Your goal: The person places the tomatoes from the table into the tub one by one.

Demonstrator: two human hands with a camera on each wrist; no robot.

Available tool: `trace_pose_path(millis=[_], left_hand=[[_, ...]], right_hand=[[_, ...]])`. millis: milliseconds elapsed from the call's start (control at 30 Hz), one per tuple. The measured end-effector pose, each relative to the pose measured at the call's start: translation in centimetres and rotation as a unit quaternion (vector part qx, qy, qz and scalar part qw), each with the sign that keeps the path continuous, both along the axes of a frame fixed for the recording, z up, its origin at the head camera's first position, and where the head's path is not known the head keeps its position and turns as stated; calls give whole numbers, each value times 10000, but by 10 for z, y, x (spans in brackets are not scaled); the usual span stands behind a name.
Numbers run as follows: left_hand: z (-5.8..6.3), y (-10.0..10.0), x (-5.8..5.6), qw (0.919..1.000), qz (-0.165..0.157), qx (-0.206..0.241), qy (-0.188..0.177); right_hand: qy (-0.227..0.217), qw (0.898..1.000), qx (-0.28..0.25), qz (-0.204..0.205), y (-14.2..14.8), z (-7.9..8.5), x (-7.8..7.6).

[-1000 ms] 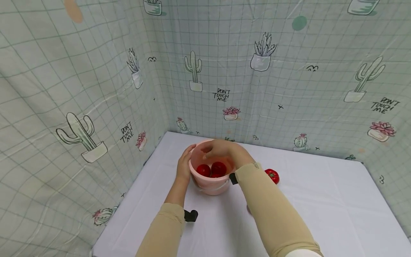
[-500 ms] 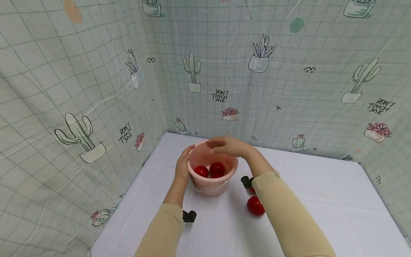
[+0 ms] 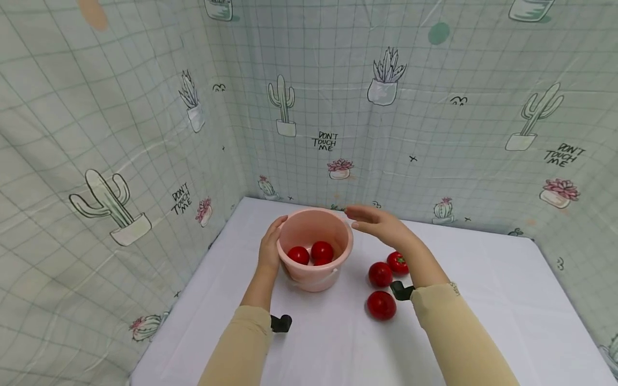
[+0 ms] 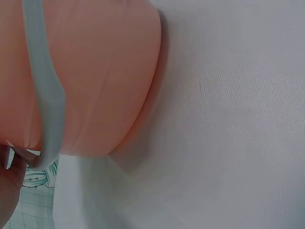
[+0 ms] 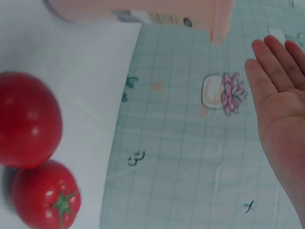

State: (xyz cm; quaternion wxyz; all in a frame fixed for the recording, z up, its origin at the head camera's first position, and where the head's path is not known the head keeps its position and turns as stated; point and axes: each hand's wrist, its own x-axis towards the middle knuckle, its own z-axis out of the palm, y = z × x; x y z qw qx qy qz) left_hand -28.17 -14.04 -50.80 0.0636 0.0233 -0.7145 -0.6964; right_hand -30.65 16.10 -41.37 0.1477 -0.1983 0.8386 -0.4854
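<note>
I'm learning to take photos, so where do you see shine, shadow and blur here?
Head view: a faint glint on the front red fruit; left wrist view: a soft shadow beside the pink bucket; right wrist view: pale shine on the stemmed tomato, and the bucket's label too blurry to read.

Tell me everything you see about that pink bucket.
The bucket is pale pink, smooth and plastic-looking, open-topped, with a thick rim and sides narrowing downward. Its whitish handle hangs down; a blurry printed patch shows on one side. It stands upright on the white tabletop, holding at least three red round items; the left hand touches its side.
</note>
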Motion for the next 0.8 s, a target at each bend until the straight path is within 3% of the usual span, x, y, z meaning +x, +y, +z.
trace_pose_path(millis=[133, 333, 600, 800], left_hand=[[1, -1, 0, 10000, 13, 34, 4], [3, 0, 0, 9999, -31, 104, -2], [3, 2, 1, 10000, -8, 42, -25], [2, 2, 1, 10000, 13, 33, -5]], right_hand=[[45, 9994, -276, -181, 21, -9, 10], [118, 9972, -199, -716, 56, -29, 21], [-125, 9883, 62, -1520, 88, -70, 30], [-437, 9803, 362, -1890, 100, -106, 27]])
